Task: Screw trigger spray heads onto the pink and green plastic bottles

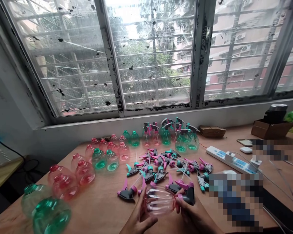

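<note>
A clear pink spray bottle lies sideways between my hands, low in the middle of the view. Around its base end the fingers of my left hand are wrapped. At the neck, my right hand grips the pink collar of a black trigger sprayer head, which sits on the bottle's mouth. Whether it is screwed tight I cannot tell. Just beyond the hands lies a pile of loose sprayer heads with pink or teal collars and triggers. One black and pink sprayer head rests close to my left hand.
Open pink bottles and green bottles line the table's left side. Several bottles with sprayer heads stand near the window. To the right are a power strip with plugs and cables, a cardboard box and a blurred patch.
</note>
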`<state>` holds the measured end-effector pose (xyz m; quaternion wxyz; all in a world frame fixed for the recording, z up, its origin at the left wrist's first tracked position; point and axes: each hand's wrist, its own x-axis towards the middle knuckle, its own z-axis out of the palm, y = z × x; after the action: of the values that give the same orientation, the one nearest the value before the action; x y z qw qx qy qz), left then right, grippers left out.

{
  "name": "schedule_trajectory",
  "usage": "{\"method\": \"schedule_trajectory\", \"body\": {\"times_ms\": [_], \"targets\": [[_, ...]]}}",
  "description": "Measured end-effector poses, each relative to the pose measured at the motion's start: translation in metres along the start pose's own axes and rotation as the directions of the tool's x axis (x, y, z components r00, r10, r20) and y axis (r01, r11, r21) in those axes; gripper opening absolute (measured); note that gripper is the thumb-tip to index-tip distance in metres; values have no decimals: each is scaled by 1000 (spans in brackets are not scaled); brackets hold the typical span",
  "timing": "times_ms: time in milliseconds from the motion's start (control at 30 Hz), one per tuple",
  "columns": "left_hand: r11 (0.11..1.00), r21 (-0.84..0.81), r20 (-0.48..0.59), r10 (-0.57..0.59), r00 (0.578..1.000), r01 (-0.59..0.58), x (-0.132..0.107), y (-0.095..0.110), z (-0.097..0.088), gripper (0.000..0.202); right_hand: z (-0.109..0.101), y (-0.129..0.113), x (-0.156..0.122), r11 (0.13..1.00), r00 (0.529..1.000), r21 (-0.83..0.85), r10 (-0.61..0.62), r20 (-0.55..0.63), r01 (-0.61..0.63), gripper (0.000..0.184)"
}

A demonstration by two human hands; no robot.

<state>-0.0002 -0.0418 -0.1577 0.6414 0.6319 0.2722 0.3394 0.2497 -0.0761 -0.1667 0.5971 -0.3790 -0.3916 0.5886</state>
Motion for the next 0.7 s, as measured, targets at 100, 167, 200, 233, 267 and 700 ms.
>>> {"method": "schedule_trajectory", "body": {"times_ms": [100, 167, 200, 233, 267, 700], "targets": [[993, 75, -6, 96, 995, -96, 1, -1, -1, 106, 0, 0, 0, 1000, 1000, -6, -12, -2, 12, 44], [992, 81, 2, 100, 995, -100, 2, -2, -1, 108, 0, 1, 1, 1000, 1000, 7, -6, 15, 6, 44], [994, 66, 4, 87, 996, -87, 2, -2, -1, 110, 0, 2, 1, 1000, 1000, 16, -2, 23, 1, 45], [996, 44, 1, 72, 997, -72, 2, -3, -2, 113, 0, 3, 1, 1000, 1000, 25, 0, 29, -1, 46], [998, 18, -3, 60, 998, -60, 2, -4, -2, 114, 0, 3, 1, 1000, 999, 31, -1, 34, 0, 46], [985, 134, 20, 110, 994, -112, 0, -4, -3, 107, 6, -2, -1, 999, 999, 16, -35, -4, 35, 46]]}}
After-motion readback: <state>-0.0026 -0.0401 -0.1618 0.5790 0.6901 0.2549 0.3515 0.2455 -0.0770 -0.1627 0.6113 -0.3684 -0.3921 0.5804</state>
